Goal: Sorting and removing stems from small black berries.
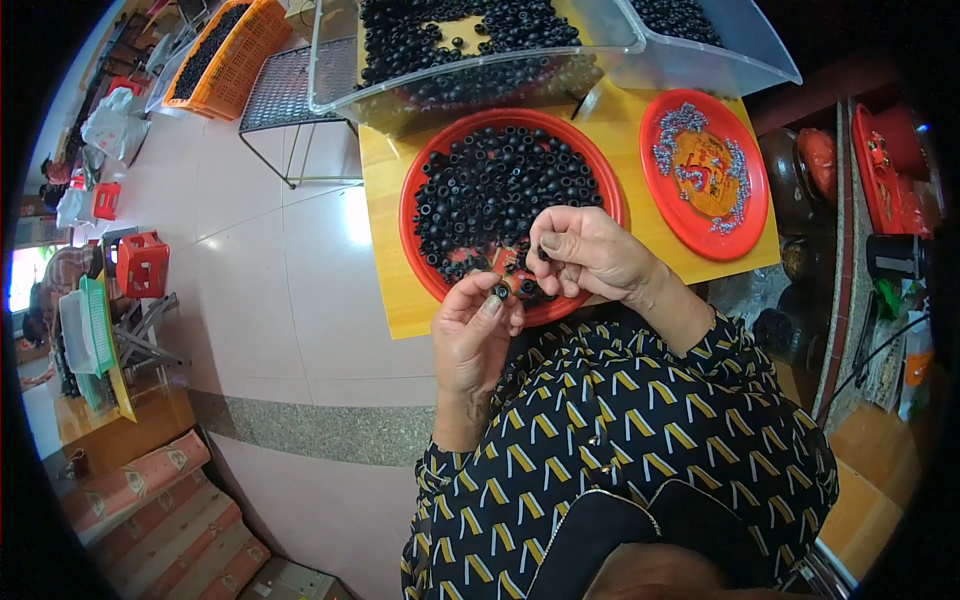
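My left hand [468, 335] pinches a small black cap-like part [501, 291] between thumb and fingertips, its round hollow end facing up. Close beside it, my right hand [600, 257] is closed with thumb against forefinger on a tiny dark piece [543, 254], too small to name. Both hands are over the near edge of a round red tray [612, 185], which holds many similar black parts [505, 180]. To the right lies a red oval plate [757, 200] with small silvery-blue pieces [738, 175] scattered round its patterned middle.
Behind the tray, a clear plastic bin [400, 112] and a second clear bin [745, 65] hold more black parts on the yellow table [385, 235]. An orange crate [230, 80], a dark mesh-topped stand [290, 88] and a red stool [143, 265] stand leftward. Jars [805, 175] line the right.
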### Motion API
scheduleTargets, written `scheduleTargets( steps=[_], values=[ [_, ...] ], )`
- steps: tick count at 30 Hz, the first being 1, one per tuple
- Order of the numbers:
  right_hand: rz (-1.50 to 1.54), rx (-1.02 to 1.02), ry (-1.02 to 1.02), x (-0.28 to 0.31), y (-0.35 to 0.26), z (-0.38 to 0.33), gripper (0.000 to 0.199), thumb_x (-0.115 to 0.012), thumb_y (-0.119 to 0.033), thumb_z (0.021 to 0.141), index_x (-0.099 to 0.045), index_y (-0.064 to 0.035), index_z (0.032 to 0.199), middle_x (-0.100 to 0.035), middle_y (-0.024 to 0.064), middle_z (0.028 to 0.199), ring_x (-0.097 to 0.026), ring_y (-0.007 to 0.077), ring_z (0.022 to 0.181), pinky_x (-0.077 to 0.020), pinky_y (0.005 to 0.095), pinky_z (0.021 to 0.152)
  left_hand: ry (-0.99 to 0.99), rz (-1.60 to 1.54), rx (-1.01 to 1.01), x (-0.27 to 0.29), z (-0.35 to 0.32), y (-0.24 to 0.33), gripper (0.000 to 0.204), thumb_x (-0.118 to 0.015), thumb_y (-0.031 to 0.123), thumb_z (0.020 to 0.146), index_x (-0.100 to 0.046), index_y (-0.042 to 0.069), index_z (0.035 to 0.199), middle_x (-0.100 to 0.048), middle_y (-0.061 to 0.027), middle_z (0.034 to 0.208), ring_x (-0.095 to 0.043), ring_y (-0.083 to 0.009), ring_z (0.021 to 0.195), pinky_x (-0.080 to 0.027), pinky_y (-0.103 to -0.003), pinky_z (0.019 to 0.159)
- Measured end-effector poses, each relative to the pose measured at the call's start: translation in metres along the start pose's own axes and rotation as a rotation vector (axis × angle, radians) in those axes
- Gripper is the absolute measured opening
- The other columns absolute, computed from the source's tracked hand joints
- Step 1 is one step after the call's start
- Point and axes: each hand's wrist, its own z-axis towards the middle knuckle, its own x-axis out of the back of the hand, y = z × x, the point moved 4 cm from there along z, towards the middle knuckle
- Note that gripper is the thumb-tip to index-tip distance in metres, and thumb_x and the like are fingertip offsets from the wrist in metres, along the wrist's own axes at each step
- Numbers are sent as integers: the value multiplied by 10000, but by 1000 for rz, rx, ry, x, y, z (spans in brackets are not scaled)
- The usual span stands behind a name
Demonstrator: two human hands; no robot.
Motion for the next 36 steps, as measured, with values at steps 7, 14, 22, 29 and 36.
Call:
scheduleTargets(
  steps=[7,14,22,29,36],
  values=[
    [113,-7,97,2,3,-15,166,-548,-125,847,-583,10,937,-607,61,765,-588,105,633,-458,175,507,-15,74,-6,-13,3,-5,229,-577,28,796,-529,2,1018,-582,-100,833,-553,-176,707,-448,-259,618],
    [16,63,50,-1,2,-23,141,-536,-50,838,-573,32,947,-604,79,775,-589,107,658,-473,185,534,-29,123,-11,-17,6,-8,226,-574,21,797,-528,-10,1016,-583,-103,834,-557,-175,724,-450,-259,640],
    [-248,39,16,-1,-7,-28,133,-505,-46,843,-566,27,937,-591,62,763,-566,88,596,-444,172,494,-40,129,-5,-16,7,-10,217,-569,13,797,-530,-14,1009,-581,-96,834,-557,-175,721,-452,-252,641],
    [-317,32,-4,2,-14,-30,165,-514,-57,843,-579,14,978,-602,56,780,-564,83,600,-442,164,508,-42,126,-9,-16,5,-11,222,-573,6,793,-531,-14,1009,-574,-86,820,-553,-175,717,-440,-252,628],
    [-32,81,86,15,-6,-25,113,-550,-12,805,-593,25,903,-595,65,769,-548,94,637,-455,195,576,-73,125,-34,-15,5,-13,235,-580,3,788,-524,-19,1015,-575,-89,832,-554,-178,720,-440,-258,621]
  ],
)
